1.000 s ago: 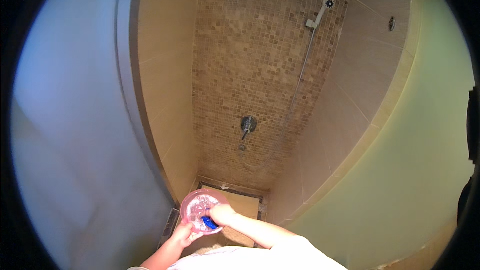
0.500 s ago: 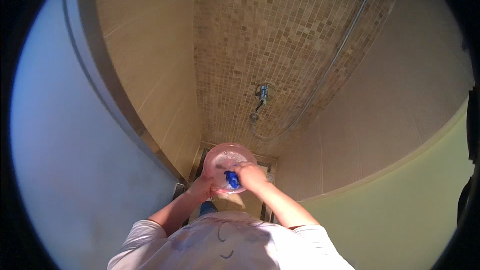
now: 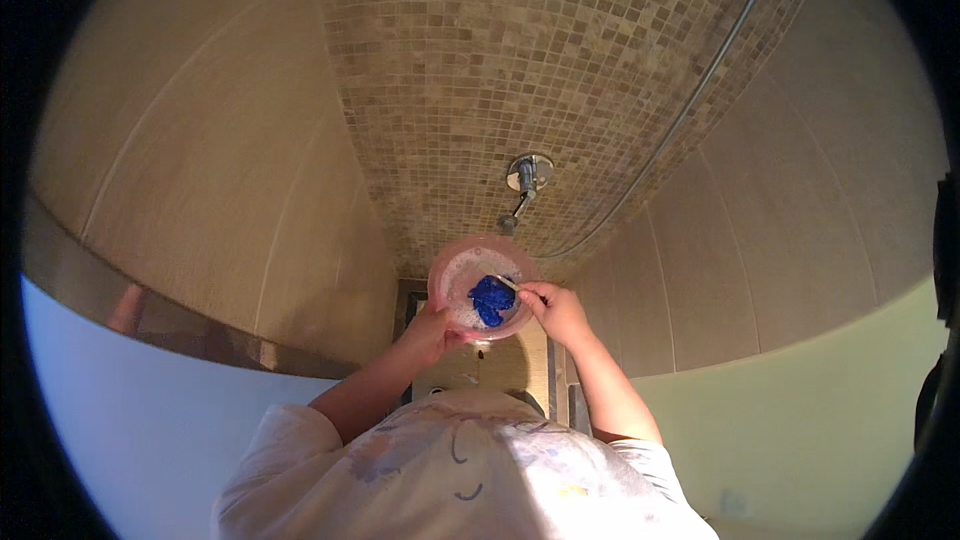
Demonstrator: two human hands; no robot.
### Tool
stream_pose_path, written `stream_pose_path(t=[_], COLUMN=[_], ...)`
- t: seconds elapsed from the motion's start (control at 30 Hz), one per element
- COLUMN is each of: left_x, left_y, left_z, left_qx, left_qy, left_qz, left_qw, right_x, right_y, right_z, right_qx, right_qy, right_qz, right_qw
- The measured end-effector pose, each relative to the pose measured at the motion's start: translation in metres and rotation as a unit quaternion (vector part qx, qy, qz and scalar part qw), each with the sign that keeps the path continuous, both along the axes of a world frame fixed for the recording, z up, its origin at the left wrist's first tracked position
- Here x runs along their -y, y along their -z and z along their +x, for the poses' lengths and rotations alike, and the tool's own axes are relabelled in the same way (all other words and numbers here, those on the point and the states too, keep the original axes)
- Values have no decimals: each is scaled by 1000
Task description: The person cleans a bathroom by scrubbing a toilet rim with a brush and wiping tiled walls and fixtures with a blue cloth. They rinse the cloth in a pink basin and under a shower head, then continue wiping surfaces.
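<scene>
A round pink basin [image 3: 436, 280] of sudsy water is in front of my body. My left hand [image 3: 430, 335] grips its near left rim, with the fingers partly hidden under the side. Inside the basin a wet, crumpled blue cloth [image 3: 488, 302] shows above the white suds. My right hand [image 3: 553, 310], at the right rim, pinches a thin, light-coloured stick-like handle [image 3: 508, 283] that reaches over the cloth. What is at the handle's far end I cannot make out, and whether it carries the cloth is unclear.
A chrome mixer tap [image 3: 527, 173] sticks out of the mosaic wall [image 3: 450, 70] ahead. A metal shower hose [image 3: 690, 105] runs down at the right. Plain tiled walls [image 3: 220, 170] stand close on both sides. Below the basin shows a light floor [image 3: 485, 370].
I have moved further into the shower with the basin, nearer the tap. The right hand has drawn back to the rim, the handle now shows, and the blue cloth looks more spread.
</scene>
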State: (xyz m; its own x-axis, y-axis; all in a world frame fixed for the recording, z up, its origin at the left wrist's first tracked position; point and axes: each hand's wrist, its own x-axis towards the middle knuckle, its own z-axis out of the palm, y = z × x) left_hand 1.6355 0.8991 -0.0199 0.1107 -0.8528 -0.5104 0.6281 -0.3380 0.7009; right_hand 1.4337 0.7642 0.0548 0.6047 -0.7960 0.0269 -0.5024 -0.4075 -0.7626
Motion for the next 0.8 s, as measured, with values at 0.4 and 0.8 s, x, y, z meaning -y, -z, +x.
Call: stream_pose_path(t=[0.4,0.8], left_x=[101,191], left_y=[29,48], left_z=[18,-12], left_qx=[-52,-35], left_qy=[-47,-125], left_qz=[71,77], left_qw=[995,989], right_x=[150,364], right_y=[29,82], right_z=[20,21], right_qx=[-93,-133], right_qy=[-21,44], right_qz=[15,-72], right_qw=[995,988])
